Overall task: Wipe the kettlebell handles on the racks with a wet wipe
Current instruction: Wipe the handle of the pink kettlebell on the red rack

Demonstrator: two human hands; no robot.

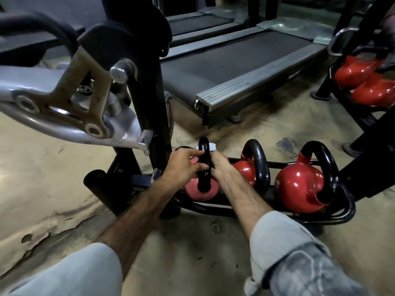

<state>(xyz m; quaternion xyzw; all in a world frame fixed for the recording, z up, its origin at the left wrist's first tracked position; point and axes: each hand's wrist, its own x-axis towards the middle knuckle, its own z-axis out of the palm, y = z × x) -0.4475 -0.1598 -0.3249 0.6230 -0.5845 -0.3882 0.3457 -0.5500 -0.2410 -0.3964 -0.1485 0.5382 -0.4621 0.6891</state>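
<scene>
A low black rack (213, 207) is seen on the floor at lower centre of the frame, carrying three red kettlebells with black handles. The left kettlebell (202, 192) is being handled at centre frame. Its handle (204, 165) stands upright and is gripped from both sides.

The left hand (183, 167) is placed on the left of the handle, its fingers (197, 167) curled round the bar. The right hand (221, 167) is placed on the right, its fingers clamped on the handle with a white wipe (211, 146) held against it; only a small part of the wipe is visible, projecting at the top of the handle just above the right hand. How far the wipe wraps round the bar cannot be told.

The middle kettlebell (245, 169) is set just beside the right forearm, and the right kettlebell (299, 184) is set further right on the same rack; neither is touched.

Two more red kettlebells (363, 80) are noted on a second rack (333, 82) at the upper right edge. A treadmill (235, 60) occupies upper centre. A silver and black machine (64, 99) fills the upper left. The floor (53, 189) is worn and stained. Pale rolled sleeves (277, 242) are seen at the bottom.
</scene>
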